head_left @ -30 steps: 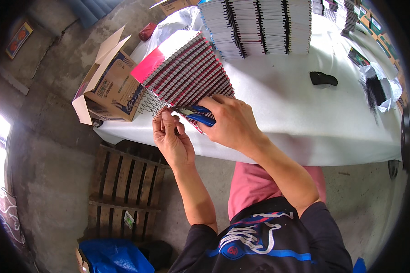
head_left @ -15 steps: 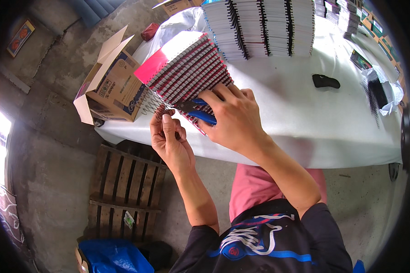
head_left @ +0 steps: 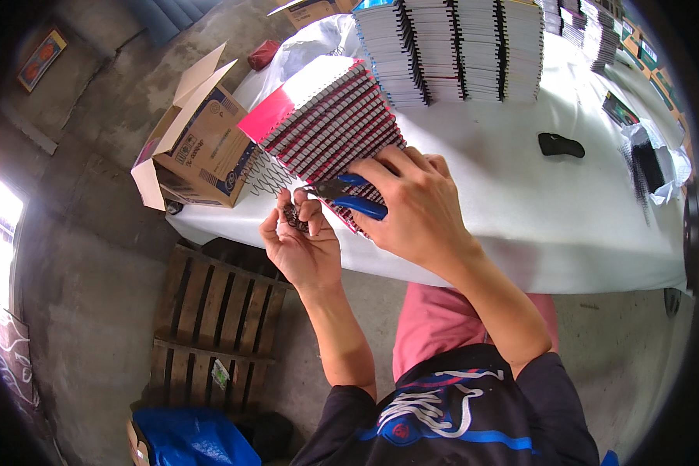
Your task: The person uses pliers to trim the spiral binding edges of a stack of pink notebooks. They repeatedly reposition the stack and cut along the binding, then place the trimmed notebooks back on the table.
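Crowding the pliers (head_left: 353,196): notebook stacks (head_left: 450,46)

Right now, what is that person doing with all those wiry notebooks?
A person stands at the white table with a fanned stack of spiral notebooks at its edge. The right hand holds blue-handled pliers against the wire spirals. The left hand pinches small bits of wire just below the tool's tip. More notebook stacks stand farther back, and an open cardboard box sits at the table's left end.
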### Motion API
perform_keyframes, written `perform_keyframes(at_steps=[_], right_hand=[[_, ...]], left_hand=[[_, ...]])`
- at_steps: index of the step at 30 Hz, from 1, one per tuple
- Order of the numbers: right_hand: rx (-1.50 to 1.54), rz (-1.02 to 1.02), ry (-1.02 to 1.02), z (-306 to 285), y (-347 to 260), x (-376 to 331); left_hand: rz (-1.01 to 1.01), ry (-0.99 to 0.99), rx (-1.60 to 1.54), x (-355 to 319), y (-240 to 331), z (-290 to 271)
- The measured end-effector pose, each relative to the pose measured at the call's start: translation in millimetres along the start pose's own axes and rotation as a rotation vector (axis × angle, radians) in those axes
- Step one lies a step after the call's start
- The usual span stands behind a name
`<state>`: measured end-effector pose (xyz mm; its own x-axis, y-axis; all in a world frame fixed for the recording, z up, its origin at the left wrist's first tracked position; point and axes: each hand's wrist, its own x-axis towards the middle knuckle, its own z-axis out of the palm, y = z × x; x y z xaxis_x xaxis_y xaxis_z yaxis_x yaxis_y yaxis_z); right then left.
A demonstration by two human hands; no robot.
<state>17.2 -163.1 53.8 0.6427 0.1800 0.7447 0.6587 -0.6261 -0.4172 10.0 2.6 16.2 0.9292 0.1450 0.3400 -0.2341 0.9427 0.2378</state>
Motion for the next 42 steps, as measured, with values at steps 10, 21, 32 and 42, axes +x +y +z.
perform_keyframes(at_steps=[10, 21, 32, 42], right_hand=[[-0.059, -0.011, 0.035, 9.1, -6.1, 5.4], [0.137, 0.105, -0.090, 15.4, -0.6, 2.2], [-0.076, -0.026, 0.080, 4.6, -8.3, 12.4], [0.112, 0.096, -0.059, 7.9, -5.0, 11.4]], left_hand=[[0.283, 0.046, 0.539, 1.3, -10.6, 28.2], [0.476, 0.107, 0.780, 6.0, -12.9, 26.3], [0.450, 0.039, 0.794, 5.3, -11.5, 27.8], [0.384, 0.067, 0.639, 4.6, -15.5, 29.3]])
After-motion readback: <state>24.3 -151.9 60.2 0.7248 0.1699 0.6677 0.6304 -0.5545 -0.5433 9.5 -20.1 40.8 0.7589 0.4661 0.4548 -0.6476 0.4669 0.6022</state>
